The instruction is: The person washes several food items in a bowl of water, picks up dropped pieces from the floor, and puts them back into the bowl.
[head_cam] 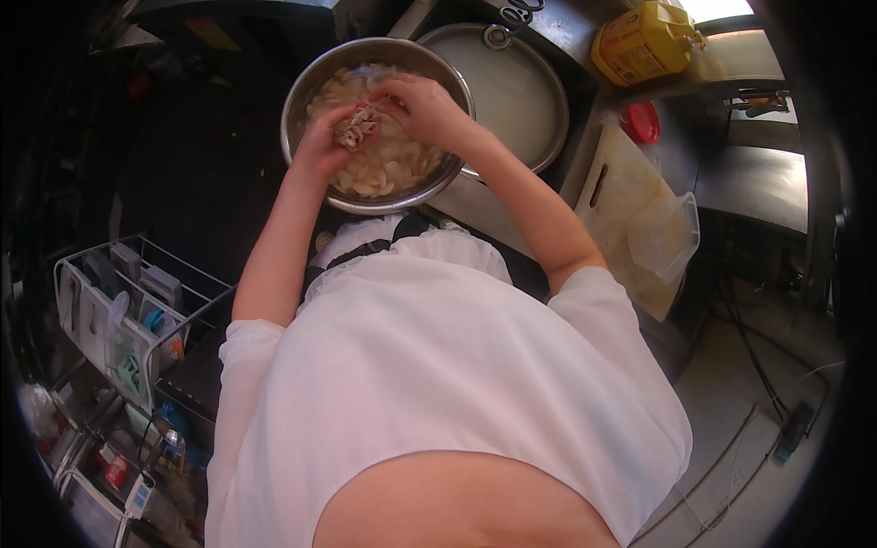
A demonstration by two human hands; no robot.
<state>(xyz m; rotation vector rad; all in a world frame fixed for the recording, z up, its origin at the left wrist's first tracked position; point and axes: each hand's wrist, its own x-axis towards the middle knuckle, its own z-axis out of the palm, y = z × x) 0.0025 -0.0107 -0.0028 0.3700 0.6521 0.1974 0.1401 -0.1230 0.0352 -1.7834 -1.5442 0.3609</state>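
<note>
A round steel basin (379, 204) holds liquid with many pale, thin slices (384, 171) in it. Over its left half, my left hand (329, 140) is closed around a small clump of greyish-pink, ruffled pieces (357, 129), perhaps mushroom or meat. My right hand (414, 103) is above the basin's middle, just right of the clump, with its fingers bent down towards the left hand; whether they pinch anything is hidden. A clear, shiny bit shows in the liquid near the basin's far side.
A large steel bowl (563, 109) of cloudy liquid adjoins the basin on the right. Further right lie a cutting board (589, 212), a clear plastic container (664, 236), a red lid (640, 122) and a yellow jug (644, 44). A wire rack (147, 342) stands at the left.
</note>
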